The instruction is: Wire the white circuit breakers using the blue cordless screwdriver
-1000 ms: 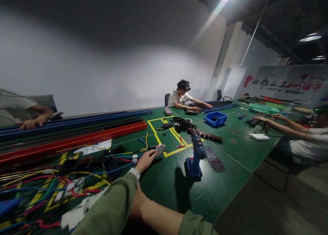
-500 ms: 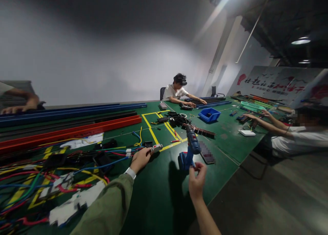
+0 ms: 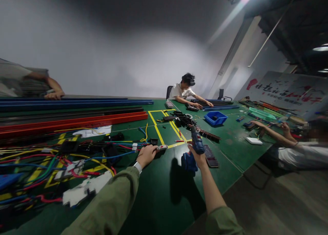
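My left hand (image 3: 146, 155) rests on the green table (image 3: 159, 190), closed on a small grey and white part (image 3: 162, 147) with a red mark. My right hand (image 3: 197, 157) reaches forward and wraps round the handle of a blue cordless drill (image 3: 193, 151) standing upright on the table. A dark phone (image 3: 211, 156) lies flat just right of the drill. Both my sleeves are olive green.
Tangled coloured wires and black parts (image 3: 64, 156) cover the table's left. Long red (image 3: 71, 122) and blue rails (image 3: 74, 103) run along the far side. A blue bin (image 3: 215, 118) stands beyond. Other people sit at the far end, right edge and far left.
My right hand rose from below, pinching its fingers, then moved forward onto the drill's handle. My left hand kept the small part and lowered it to the table.
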`<state>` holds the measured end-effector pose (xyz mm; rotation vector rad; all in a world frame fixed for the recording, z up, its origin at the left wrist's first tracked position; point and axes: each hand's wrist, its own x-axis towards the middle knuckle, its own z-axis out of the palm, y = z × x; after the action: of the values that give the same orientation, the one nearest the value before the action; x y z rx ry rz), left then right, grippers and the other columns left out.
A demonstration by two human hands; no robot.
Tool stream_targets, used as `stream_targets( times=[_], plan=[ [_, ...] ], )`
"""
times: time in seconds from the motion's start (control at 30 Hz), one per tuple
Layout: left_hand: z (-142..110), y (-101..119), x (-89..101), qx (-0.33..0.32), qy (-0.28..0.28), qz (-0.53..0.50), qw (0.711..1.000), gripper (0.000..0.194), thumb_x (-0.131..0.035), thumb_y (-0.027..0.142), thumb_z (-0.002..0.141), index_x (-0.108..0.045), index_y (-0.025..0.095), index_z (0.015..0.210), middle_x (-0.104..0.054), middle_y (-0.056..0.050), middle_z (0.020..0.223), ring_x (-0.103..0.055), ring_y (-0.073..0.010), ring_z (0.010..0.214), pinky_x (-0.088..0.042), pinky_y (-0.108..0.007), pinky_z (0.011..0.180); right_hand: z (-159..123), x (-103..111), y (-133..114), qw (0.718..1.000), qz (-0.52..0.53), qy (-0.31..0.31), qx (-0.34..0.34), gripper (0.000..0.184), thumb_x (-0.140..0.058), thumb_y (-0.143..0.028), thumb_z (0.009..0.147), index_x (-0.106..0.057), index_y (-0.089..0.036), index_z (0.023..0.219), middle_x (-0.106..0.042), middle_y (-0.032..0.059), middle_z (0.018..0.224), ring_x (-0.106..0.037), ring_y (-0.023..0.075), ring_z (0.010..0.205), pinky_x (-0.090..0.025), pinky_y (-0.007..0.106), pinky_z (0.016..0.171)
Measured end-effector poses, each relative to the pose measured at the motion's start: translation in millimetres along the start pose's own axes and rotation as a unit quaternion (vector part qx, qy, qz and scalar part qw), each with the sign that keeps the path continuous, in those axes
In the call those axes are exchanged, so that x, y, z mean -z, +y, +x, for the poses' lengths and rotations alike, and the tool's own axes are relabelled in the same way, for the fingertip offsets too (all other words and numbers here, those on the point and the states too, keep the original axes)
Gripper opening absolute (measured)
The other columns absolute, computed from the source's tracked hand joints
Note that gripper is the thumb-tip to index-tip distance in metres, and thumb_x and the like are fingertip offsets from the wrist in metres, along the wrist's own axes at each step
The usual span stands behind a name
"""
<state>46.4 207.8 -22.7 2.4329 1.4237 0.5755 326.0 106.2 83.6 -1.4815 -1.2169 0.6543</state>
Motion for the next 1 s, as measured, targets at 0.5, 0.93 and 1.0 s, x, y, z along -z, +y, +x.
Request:
stream_targets(
  times=[0.5, 0.93, 1.0],
  plan=[
    [9.4, -5.4, -10.2, 0.011, 0.015, 0.020, 1.000, 0.031, -0.043, 0.039, 0.094, -0.061, 0.033, 0.118, -0.062, -0.007, 0.104, -0.052, -0.0233, 0.102, -0.032, -0.034, 0.083, -97.1, -56.5, -30.6, 0.965, 0.091, -0.194, -0.153, 0.024, -0.064, -0.039, 0.071, -0.059, -0.019, 0.084, -0.055, -0.0033, 0.051, -0.048, 0.0133, 0.034, -0.035, 0.025, 0.038],
    [4.9, -7.9, -13.2, 0.000, 0.016, 0.006, 1.000, 0.031, -0.047, 0.037, 0.093, -0.059, 0.034, 0.122, -0.060, -0.007, 0.104, -0.048, -0.0224, 0.102, -0.029, -0.034, 0.085, -110.0, -74.9, -45.2, 0.953, 0.059, -0.234, -0.181, 0.018, -0.060, -0.031, 0.072, -0.050, -0.019, 0.082, -0.048, -0.0081, 0.048, -0.049, 0.0134, 0.033, -0.034, 0.023, 0.034],
    [5.3, -8.7, -14.5, 0.000, 0.017, 0.005, 1.000, 0.032, -0.047, 0.037, 0.093, -0.059, 0.034, 0.123, -0.060, -0.007, 0.104, -0.048, -0.0224, 0.102, -0.029, -0.034, 0.086, -108.4, -75.4, -45.7, 0.954, 0.058, -0.233, -0.181, 0.017, -0.060, -0.030, 0.072, -0.050, -0.019, 0.081, -0.048, -0.0078, 0.048, -0.050, 0.0136, 0.033, -0.035, 0.023, 0.035]
  ],
)
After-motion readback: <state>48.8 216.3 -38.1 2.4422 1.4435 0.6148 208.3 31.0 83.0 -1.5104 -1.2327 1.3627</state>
